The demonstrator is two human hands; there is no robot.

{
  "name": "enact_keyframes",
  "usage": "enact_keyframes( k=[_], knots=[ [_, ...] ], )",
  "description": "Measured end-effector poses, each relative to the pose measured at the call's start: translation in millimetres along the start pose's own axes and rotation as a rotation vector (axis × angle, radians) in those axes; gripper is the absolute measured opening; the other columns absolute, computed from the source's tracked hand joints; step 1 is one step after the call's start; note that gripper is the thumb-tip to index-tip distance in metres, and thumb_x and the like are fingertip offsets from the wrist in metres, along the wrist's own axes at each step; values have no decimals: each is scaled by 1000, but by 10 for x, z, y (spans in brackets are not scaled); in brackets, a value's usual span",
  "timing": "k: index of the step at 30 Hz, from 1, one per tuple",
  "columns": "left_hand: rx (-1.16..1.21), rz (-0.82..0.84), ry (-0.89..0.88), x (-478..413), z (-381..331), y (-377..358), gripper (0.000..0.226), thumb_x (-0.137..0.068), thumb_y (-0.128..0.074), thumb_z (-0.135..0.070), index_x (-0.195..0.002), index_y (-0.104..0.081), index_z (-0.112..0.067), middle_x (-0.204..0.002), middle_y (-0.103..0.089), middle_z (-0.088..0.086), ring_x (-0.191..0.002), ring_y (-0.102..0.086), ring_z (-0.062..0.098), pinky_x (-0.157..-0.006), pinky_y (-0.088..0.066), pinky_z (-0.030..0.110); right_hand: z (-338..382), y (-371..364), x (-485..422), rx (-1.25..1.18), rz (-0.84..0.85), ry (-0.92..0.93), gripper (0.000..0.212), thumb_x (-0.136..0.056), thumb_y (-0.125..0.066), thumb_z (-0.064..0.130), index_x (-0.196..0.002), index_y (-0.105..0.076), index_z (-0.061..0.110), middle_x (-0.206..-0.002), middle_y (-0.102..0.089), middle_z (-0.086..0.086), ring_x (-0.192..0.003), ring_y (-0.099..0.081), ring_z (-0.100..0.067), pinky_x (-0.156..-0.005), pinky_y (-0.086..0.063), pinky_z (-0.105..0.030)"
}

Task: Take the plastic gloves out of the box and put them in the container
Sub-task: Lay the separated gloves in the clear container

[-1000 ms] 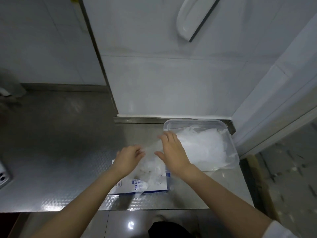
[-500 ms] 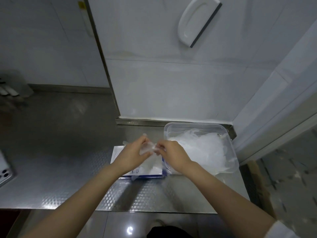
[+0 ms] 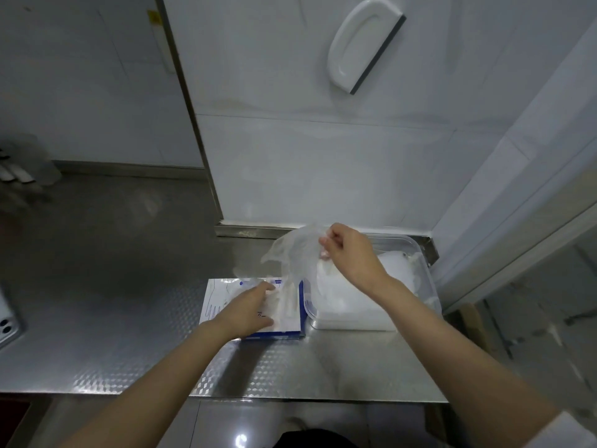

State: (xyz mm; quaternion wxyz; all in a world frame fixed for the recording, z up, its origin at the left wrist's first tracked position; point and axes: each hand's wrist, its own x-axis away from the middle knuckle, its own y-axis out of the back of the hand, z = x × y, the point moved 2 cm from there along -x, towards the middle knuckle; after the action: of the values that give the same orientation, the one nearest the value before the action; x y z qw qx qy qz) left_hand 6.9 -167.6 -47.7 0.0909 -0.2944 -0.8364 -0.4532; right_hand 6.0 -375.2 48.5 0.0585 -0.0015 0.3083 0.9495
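The right hand [image 3: 350, 257] was raised over the near-left corner of the container [image 3: 421, 270], its grip clamped on one clear plastic glove [image 3: 292, 253] – thumb and fingertips pinched the film at its upper edge. The glove hung leftward and down from that pinch, and its thin tail ran to the opening in the top of the box [image 3: 218, 302].

The left hand [image 3: 252, 310] lay on the box lid with its fingers reaching forward to the opening, where crumpled film showed. Whether its grip had closed on any of that plastic could not be told, as the film blurred against the fingers.

The box was flat, white on top with a dark blue edge, and sat on the table [image 3: 129, 334] touching the container's left wall. Its lid carried a thin line drawing of a hand and a few small blue marks near the far edge, too small to read. No brand name could be made out.

The container was a clear, rectangular tub with rounded corners, standing at the back right of the table against the wall. A white heap of gloves [image 3: 352, 302] filled much of it.

On the tiled wall above hung a white handle-shaped fitting [image 3: 361, 43] with a dark edge – and a small yellow sticker [image 3: 153, 17] sat on the door frame, its print illegible. A phone [image 3: 6, 324] showed at the table's left edge.
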Motion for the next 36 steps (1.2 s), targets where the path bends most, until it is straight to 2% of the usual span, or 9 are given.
enact_keyframes(
  k=[7, 11, 14, 18, 24, 28, 31, 33, 36],
  knots=[
    [289, -219, -192, 61, -588, 622, 81, -82, -71, -18, -147, -23, -20, -150, -31, -5, -136, -32, 14, -97, -37, 18, -88, 253, 106, -130, 226, -40, 28, -93, -57, 9, -67, -52, 18, -62, -61, 0, -53, -58, 3, -58, -43, -9],
    [194, -166, -316, 25, -910, 747, 98, -75, -78, -25, -150, -15, -26, -152, -22, -11, -138, -24, 7, -112, -27, 26, -95, 330, 180, -90, 444, -45, 14, -92, -60, 17, -79, -65, 18, -67, -66, 4, -64, -61, 2, -63, -44, -9],
    [40, -67, -388, -36, -1015, 761, 74, -76, -78, -29, -140, -40, -26, -138, -45, -12, -124, -43, 5, -102, -38, 24, -118, 430, 203, -13, 547, -39, 10, -89, -65, 23, -83, -70, 16, -72, -67, 5, -68, -57, -3, -63, -41, -12],
    [83, 95, -436, -90, -1137, 762, 6, -84, -71, -20, -88, -70, -16, -83, -71, 2, -78, -64, 17, -74, -49, 31, -201, 634, 227, 113, 626, -83, 6, -84, -71, 21, -85, -68, 16, -84, -66, -2, -77, -59, -10, -71, -46, -22],
    [250, 111, -453, -178, -1373, 814, 17, -89, -64, -15, -90, -63, 2, -75, -64, 4, -71, -65, 16, -70, -51, 30, -235, 682, 296, 42, 555, -96, 31, -78, -77, 16, -107, -67, 10, -101, -72, 0, -93, -66, -7, -83, -50, -15],
    [312, 51, -400, -276, -1421, 871, 11, -90, -62, -7, -81, -60, 1, -65, -58, 3, -54, -61, 13, -61, -56, 28, -323, 714, 218, -51, 431, -125, 10, -78, -73, 4, -78, -68, 12, -81, -72, -11, -74, -65, -14, -79, -50, -32],
    [288, -130, -386, -361, -1475, 1002, 9, -87, -64, -4, -79, -61, -5, -68, -60, 5, -56, -62, 12, -70, -57, 38, -337, 873, 114, 90, 162, -104, 24, -79, -71, 3, -63, -58, 16, -62, -63, 7, -55, -55, 5, -66, -40, -15],
    [287, -286, -463, -353, -1591, 1087, 18, -86, -65, -3, -74, -60, -16, -71, -64, 0, -67, -63, 12, -78, -53, 35, -267, 1016, 71, 199, -139, -7, 28, -81, -70, 6, -64, -52, 17, -60, -54, 14, -53, -50, 5, -57, -35, -7],
    [334, -481, -635, -199, -1779, 1148, 18, -86, -65, -5, -77, -59, -20, -82, -65, -9, -75, -59, -4, -78, -46, 15, -180, 1172, 100, 197, -448, 142, 9, -83, -66, 1, -84, -64, 10, -77, -63, 6, -71, -56, -8, -66, -41, -13]
  ],
)
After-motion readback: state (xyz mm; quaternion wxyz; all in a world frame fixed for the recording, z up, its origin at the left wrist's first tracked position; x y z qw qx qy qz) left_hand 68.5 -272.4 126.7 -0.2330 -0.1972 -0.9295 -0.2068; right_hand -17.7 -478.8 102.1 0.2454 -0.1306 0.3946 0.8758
